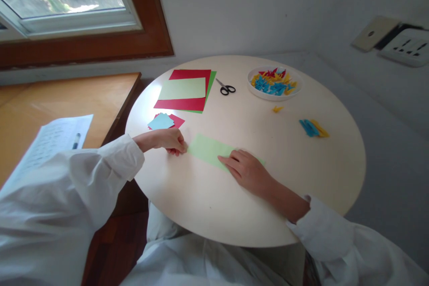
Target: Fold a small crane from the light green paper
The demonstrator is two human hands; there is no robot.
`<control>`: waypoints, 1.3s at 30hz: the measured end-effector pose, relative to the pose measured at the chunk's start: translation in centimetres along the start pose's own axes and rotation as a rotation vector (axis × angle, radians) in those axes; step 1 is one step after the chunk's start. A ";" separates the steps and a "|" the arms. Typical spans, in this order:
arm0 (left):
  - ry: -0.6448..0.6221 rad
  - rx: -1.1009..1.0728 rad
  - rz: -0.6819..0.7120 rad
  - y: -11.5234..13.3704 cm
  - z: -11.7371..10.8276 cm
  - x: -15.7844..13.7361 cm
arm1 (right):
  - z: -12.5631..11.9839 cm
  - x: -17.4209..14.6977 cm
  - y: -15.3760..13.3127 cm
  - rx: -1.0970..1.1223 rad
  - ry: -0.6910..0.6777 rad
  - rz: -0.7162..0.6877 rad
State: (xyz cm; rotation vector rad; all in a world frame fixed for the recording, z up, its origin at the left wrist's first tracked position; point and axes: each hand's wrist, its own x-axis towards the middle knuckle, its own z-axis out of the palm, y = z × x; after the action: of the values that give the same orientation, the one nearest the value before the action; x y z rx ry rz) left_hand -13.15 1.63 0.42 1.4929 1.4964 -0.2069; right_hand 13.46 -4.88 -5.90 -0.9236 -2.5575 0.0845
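Here — the right hand [247, 170] touches rectangular green paper [208, 149].

The round table [208, 210] bears a light-green sheet [209, 149] near centre, paper squares [161, 121] at ten o'clock, stacked sheets [181, 104] towards eleven, scissors [226, 86] near twelve. A dish [268, 97] and yellow piece [276, 109] sit at one; strips [311, 128], probably folded paper, towards three.

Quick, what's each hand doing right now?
Left hand: closed, at the left end of the light green paper strip; grip can't be told.
Right hand: partly open, resting on that strip.
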 end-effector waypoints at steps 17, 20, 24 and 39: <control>0.454 0.526 0.700 -1.9 6.4 -4.3 | -0.7 0.3 1.2 0.032 -0.082 -0.078; 0.427 0.744 0.784 -3.0 9.1 -4.4 | -2.0 0.6 2.4 0.007 -0.179 -0.124; 0.586 0.817 0.730 -3.4 11.8 -4.0 | -3.6 1.3 3.2 -0.091 -0.244 -0.037; 0.720 0.845 0.691 -2.6 13.6 -3.8 | -4.7 7.5 -0.8 0.451 -0.813 0.572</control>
State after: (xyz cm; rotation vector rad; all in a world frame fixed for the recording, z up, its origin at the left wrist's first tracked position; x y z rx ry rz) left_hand -9.50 -11.08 -5.15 2.9050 1.3505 0.1705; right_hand 9.69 -1.20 1.29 -1.6189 -2.6111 1.3850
